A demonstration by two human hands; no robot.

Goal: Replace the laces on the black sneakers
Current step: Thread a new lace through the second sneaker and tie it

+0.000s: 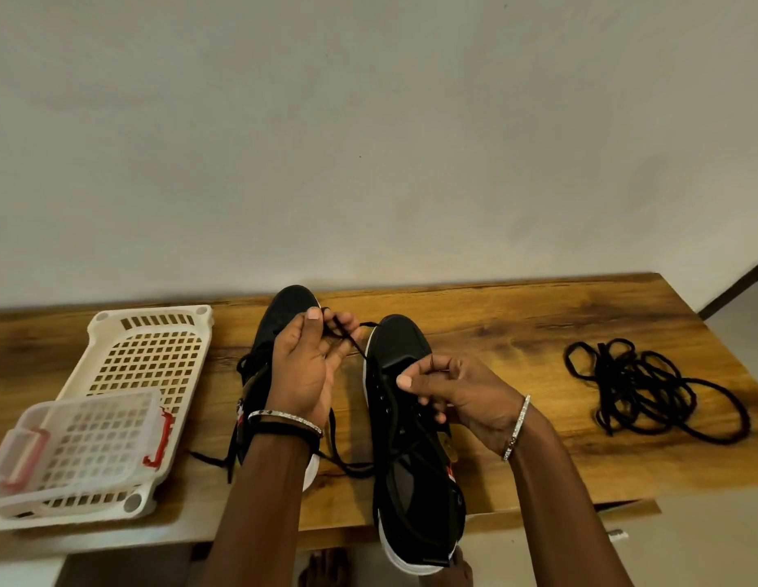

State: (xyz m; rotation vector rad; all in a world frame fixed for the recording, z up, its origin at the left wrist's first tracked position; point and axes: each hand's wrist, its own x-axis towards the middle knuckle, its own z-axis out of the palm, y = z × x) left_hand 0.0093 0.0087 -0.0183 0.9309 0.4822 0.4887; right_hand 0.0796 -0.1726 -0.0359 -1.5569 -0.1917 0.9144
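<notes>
1. Sneakers: two black, on table (517, 332); left shoe (284, 315), right shoe (411, 480) w/ heel past near edge.
2. Left hand (303, 374) fingers pinch lace (356, 343) end, raised.
3. Right hand (457, 391) fingers clamped on lace at right shoe's eyelets.
4. Spare laces (648, 387) piled far right.
5. No readable writing.

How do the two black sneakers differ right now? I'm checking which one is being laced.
The right sneaker lies nearer, its heel past the table edge; the left sneaker sits further back. The right hand pinches lace at the right sneaker's eyelets, while the left hand only hides the left sneaker. Both are black, white-soled, toes pointing away.
</notes>
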